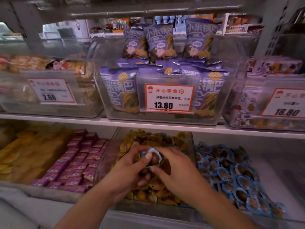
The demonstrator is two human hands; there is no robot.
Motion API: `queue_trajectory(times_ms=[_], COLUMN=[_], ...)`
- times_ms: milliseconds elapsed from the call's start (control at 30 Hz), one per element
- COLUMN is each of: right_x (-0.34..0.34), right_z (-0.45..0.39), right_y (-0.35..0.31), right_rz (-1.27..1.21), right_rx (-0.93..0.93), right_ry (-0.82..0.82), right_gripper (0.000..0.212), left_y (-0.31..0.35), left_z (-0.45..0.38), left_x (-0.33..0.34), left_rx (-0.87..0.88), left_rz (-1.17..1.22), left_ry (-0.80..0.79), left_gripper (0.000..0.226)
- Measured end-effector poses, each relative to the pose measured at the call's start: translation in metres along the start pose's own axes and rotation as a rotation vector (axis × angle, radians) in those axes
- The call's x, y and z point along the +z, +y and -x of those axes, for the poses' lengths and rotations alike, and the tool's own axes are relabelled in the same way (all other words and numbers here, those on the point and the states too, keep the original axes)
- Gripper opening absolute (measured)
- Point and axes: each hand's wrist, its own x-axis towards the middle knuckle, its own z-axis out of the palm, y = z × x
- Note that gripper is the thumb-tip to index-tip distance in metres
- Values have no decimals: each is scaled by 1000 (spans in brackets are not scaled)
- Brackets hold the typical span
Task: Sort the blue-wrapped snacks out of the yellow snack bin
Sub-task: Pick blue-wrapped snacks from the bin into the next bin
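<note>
Holding one blue-wrapped snack (152,156) up over the yellow snack bin (191,146), we have it between both hands: the left hand (132,166) pinches it, thumb laid across its near face, while the right hand (173,167) closes in from the other side with curled fingers touching its edge. Whether the right hand truly grips the snack or only steadies it we cannot tell.

What the coming move turns on, we judge, is which way the snack must travel. The pile of blue-wrapped snacks (231,171) lies to the right of the yellow bin, just beyond its clear side wall, so the right hand is the nearer one and a short carry rightward over that wall would do it. The snack is a roundish disc (no real long axis to speak of), held face toward us.

Counting: one blue snack in hand, two hands on it. The yellow-wrapped snacks (153,190) in the bin are too many and too jumbled to count, and so is the blue pile. No other blue wrapper shows clearly among the yellow ones, though our hands hide the middle of the bin.
</note>
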Motion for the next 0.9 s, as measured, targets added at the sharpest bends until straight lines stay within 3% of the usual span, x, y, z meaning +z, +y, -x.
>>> queue_trajectory(times_ms=[133, 300, 367, 567, 700, 900], right_x=[1, 0, -2, 4, 15, 25], right_z=[-8, -10, -11, -12, -13, -16], right_y=[2, 7, 8, 12, 17, 18], right_rz=[-40, -93, -107, 65, 264, 215], right_rx=[22, 162, 198, 199, 98, 133], right_ry=[150, 228, 252, 97, -117, -247], right_gripper=[20, 18, 15, 5, 22, 54], left_y=[1, 7, 8, 3, 4, 4], left_z=[0, -9, -10, -11, -12, -17], left_x=[-9, -15, -15, -14, -19, -36], left_rx=[12, 24, 64, 155, 209, 313], left_rz=[-37, 28, 21, -127, -183, -524], left_ry=[43, 192, 228, 260, 318, 401], left_gripper=[42, 12, 9, 8, 8, 32])
